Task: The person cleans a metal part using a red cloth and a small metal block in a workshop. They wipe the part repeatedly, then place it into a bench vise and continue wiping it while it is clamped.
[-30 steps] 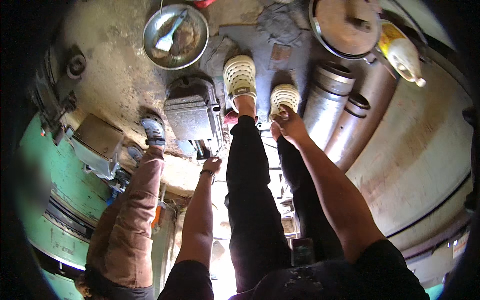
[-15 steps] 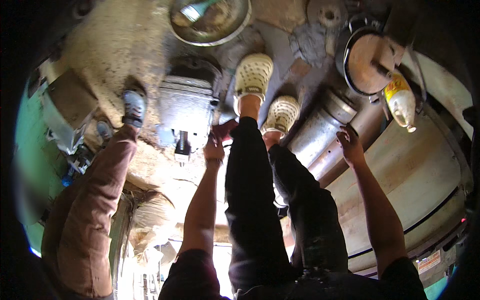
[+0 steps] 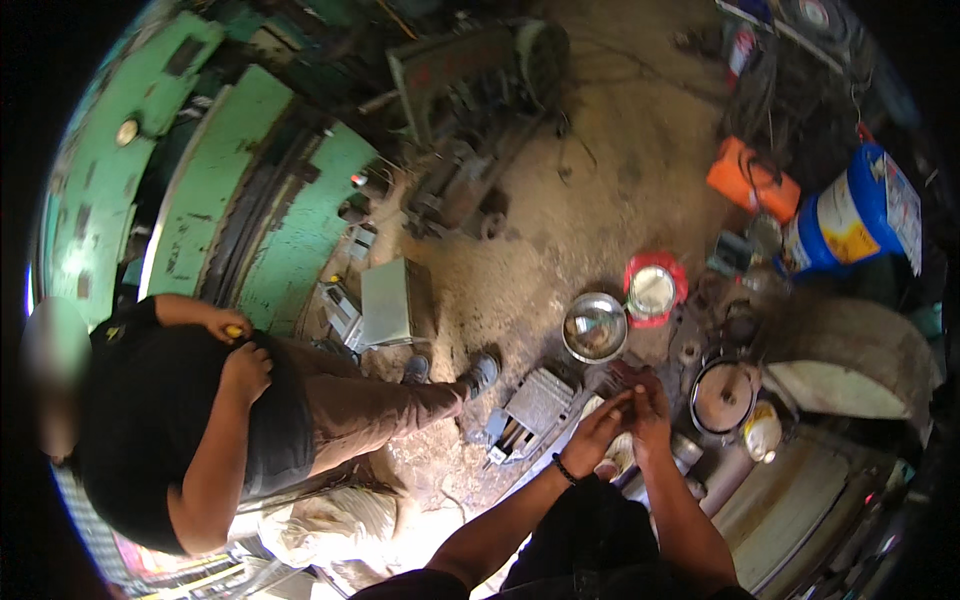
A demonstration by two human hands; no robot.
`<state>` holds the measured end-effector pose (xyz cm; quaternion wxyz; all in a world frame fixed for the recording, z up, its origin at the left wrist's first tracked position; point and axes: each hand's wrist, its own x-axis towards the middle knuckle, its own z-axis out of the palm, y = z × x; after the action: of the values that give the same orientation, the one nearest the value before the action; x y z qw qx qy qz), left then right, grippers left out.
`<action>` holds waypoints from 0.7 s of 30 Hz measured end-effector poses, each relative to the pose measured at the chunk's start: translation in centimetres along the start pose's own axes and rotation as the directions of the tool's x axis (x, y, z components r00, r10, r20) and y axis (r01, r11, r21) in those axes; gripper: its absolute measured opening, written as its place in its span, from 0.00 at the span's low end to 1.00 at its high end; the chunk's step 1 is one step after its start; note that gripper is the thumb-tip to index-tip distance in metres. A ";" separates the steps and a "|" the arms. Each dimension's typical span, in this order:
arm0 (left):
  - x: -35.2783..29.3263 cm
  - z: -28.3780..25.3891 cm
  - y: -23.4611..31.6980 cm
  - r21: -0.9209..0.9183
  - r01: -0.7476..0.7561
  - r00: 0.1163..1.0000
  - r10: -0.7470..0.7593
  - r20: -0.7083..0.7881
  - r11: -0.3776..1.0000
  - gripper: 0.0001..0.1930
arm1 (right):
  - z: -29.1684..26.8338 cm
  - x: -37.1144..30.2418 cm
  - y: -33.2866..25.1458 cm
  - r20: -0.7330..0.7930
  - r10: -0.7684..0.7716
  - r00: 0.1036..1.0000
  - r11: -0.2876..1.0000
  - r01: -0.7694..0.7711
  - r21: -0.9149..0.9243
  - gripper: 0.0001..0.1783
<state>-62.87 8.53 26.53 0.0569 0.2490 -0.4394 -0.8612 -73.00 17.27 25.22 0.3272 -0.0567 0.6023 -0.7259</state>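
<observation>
My left hand (image 3: 595, 437), with a dark bracelet at the wrist, and my right hand (image 3: 652, 420) meet in front of my body. Their fingers are closed on a dark reddish, cloth-like piece (image 3: 636, 376), whose exact kind is too blurred to tell. Left of them a grey machine vise (image 3: 540, 402) rests on the ground. Just beyond lies a metal bowl (image 3: 612, 348) with a brush (image 3: 588, 322) in it. To the right are a round pot with a brown disc (image 3: 722, 397) and a yellow-and-white bottle (image 3: 762, 432).
Another person (image 3: 170, 410) stands at the left, holding something small and yellow (image 3: 234, 331). Green machinery (image 3: 215, 175) lines the left side. A red-rimmed container (image 3: 680, 285), an orange case (image 3: 752, 178) and a blue bucket (image 3: 870, 200) stand farther off. A curved metal cover (image 3: 850, 370) is at right.
My view has lifted and widened to take in more of the workshop. My hands, apart before with the left by the vise, have come together on the reddish piece.
</observation>
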 end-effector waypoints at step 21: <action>6.4 13.9 15.9 0.049 0.021 1.000 -0.021 0.001 0.999 0.23 | 1.7 -3.2 -18.0 0.182 -0.456 0.871 0.535 0.432 -0.726 0.44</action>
<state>-76.98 6.96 43.35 0.0412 0.2542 -0.4577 -0.8510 -77.00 18.70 43.11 0.0706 -0.3257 0.8159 -0.4725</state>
